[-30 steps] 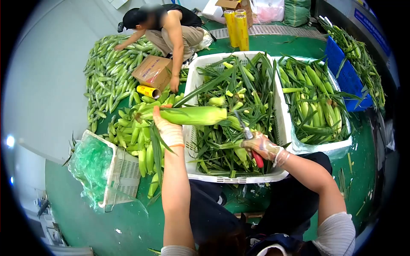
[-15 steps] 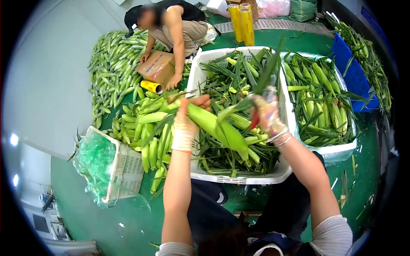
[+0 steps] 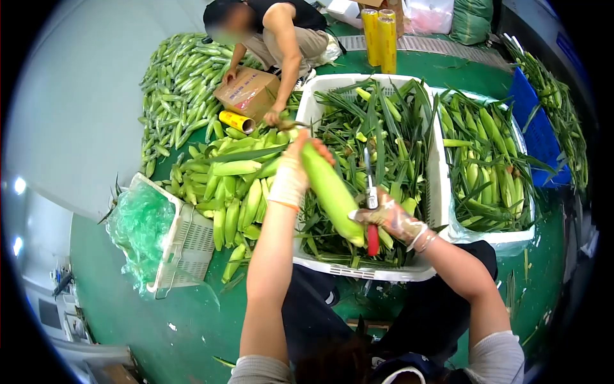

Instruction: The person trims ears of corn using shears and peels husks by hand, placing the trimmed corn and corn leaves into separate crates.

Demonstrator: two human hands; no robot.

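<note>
An ear of corn [image 3: 332, 195] in smooth green husk slants across the white crate [image 3: 358, 272]. My left hand [image 3: 294, 168], in a pale glove, is closed around its upper end, where a brownish stalk end sticks out. My right hand [image 3: 391, 216], also gloved, grips pruning shears [image 3: 372, 200] with red handles, their blades pointing up and away. The thumb side of that hand lies at the ear's lower tip. Beneath both hands, the crate holds cut leaves and husks [image 3: 358, 141]. A heap of trimmed corn ears [image 3: 236, 198] lies left of it.
Right of me stands a second crate [image 3: 505, 238] of leafy corn, with a blue crate [image 3: 537, 128] beyond. At left is a tilted basket [image 3: 192, 253] with green plastic film. A co-worker [image 3: 288, 45] crouches by a cardboard box [image 3: 249, 93] and wrapped corn [image 3: 185, 83].
Loose leaves around the ear have come away, leaving it smoother. My right hand has moved down and left to the ear's tip, with the shears upright. The view has shifted slightly.
</note>
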